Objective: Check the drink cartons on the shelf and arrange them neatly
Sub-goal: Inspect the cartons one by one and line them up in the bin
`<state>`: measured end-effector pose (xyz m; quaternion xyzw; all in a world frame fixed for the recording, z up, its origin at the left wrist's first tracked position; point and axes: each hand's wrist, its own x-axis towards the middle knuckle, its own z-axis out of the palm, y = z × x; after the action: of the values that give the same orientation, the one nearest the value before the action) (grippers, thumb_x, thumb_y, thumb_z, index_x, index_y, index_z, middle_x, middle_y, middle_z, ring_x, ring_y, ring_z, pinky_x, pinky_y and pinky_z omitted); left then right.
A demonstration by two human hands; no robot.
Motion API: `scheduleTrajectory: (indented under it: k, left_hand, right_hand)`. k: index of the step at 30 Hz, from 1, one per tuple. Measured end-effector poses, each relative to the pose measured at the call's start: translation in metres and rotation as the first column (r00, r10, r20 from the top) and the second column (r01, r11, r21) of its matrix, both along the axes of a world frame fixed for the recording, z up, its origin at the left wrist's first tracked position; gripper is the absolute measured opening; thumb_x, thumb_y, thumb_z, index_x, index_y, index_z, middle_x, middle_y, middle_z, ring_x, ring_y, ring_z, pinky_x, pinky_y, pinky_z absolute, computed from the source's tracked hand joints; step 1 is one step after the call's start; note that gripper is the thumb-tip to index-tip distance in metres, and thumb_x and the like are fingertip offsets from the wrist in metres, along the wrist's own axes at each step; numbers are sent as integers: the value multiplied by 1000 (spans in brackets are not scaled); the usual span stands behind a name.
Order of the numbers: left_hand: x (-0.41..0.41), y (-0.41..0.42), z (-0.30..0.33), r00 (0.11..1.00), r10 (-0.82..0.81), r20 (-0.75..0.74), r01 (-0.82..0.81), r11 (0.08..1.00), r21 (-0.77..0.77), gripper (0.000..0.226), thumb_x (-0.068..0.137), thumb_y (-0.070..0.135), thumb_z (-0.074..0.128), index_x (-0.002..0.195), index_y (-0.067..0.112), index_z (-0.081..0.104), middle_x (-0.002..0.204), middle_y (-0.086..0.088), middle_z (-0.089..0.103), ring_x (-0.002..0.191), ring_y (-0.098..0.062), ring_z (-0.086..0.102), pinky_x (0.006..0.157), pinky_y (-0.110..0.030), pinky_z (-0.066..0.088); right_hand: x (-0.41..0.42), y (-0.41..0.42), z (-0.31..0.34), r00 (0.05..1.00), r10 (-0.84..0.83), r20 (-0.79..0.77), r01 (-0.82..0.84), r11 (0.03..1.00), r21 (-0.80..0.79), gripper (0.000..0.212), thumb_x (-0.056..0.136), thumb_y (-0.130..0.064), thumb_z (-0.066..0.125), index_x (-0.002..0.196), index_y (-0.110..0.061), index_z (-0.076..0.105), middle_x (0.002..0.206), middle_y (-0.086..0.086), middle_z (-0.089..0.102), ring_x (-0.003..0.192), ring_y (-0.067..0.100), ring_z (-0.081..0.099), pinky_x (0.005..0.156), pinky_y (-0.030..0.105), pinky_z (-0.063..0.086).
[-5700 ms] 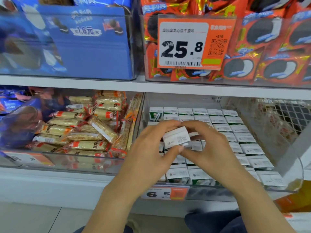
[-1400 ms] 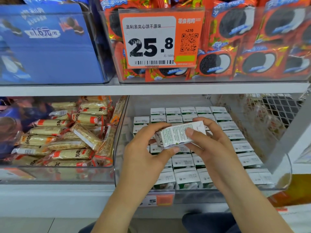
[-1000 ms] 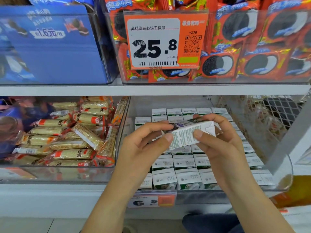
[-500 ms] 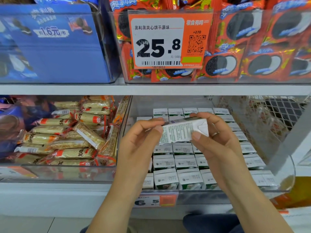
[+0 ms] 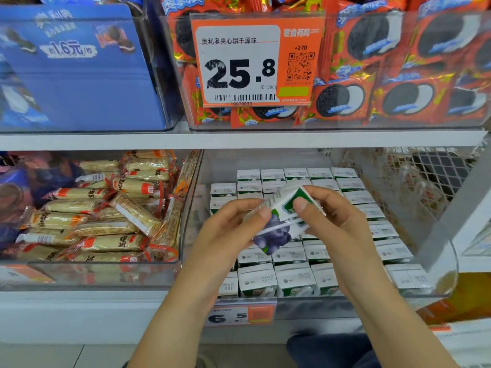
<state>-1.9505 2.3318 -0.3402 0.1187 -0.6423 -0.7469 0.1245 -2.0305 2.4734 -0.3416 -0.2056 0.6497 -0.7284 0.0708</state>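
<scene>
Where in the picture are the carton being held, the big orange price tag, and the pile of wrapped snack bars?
held carton [image 5: 276,232]: head view, on its blueberry-printed face.
orange price tag [image 5: 239,73]: head view, on the white panel by the printed 25.8.
wrapped snack bars [image 5: 106,229]: head view, on a bar mid-pile in the left bin.

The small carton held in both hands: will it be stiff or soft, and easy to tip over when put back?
The carton probably stays stiff: its edges look straight under both hands' grip. Standing alone it might tip, being narrow; packed rows should support it.
</scene>
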Motion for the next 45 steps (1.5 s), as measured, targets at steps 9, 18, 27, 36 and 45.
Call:
scheduleTrajectory:
  k: [9, 18, 27, 36, 45]
  left_hand:
    - [-2, 3, -5, 998, -46, -32, 44, 997, -70, 37, 74, 44, 66, 96, 15, 73, 75, -7, 72, 63, -24, 63, 64, -23, 52]
    - [-4, 3, -4, 997, 62, 42, -69, 982, 174, 42, 70, 51, 62, 92, 19, 76, 98, -6, 75, 94, -15, 70, 79, -24, 55]
    - [-3, -1, -1, 983, 178, 45, -182, 977, 107, 45, 64, 57, 63, 95, 26, 75, 96, 0, 75, 94, -15, 70, 86, -32, 52]
    - [2, -4, 1, 975, 198, -104, -171, 959, 225, 41, 63, 42, 72, 95, 16, 74, 102, -9, 74, 99, -21, 69, 79, -22, 55]
    - [1, -6, 3, 984, 50, -171, 14, 936, 351, 36, 69, 34, 69, 102, 20, 74, 119, -12, 68, 112, -26, 64, 90, -33, 53]
  right_hand:
    - [-1, -2, -1, 997, 70, 14, -70, 997, -12, 46, 61, -43, 69, 103, -26, 69, 95, -3, 72, 90, 17, 64, 74, 25, 55]
    - [6, -7, -6, 980, 199, 7, -194, 945, 263, 34, 63, -43, 77, 96, -36, 68, 92, -13, 71, 83, 2, 66, 70, 15, 52]
    - [9, -7, -15, 901, -2, -433, 185, 906, 380, 35, 73, -27, 75, 100, -43, 60, 92, -20, 58, 88, -3, 57, 73, 7, 44]
    - [11, -5, -8, 930, 72, -361, 51, 946, 320, 54, 68, -58, 67, 119, -46, 53, 117, -25, 55, 113, -7, 50, 93, 6, 37]
    - [10, -5, -4, 992, 112, -54, -105, 988, 111, 50, 65, -36, 75, 113, -30, 60, 107, -9, 69, 103, 8, 63, 93, 32, 51]
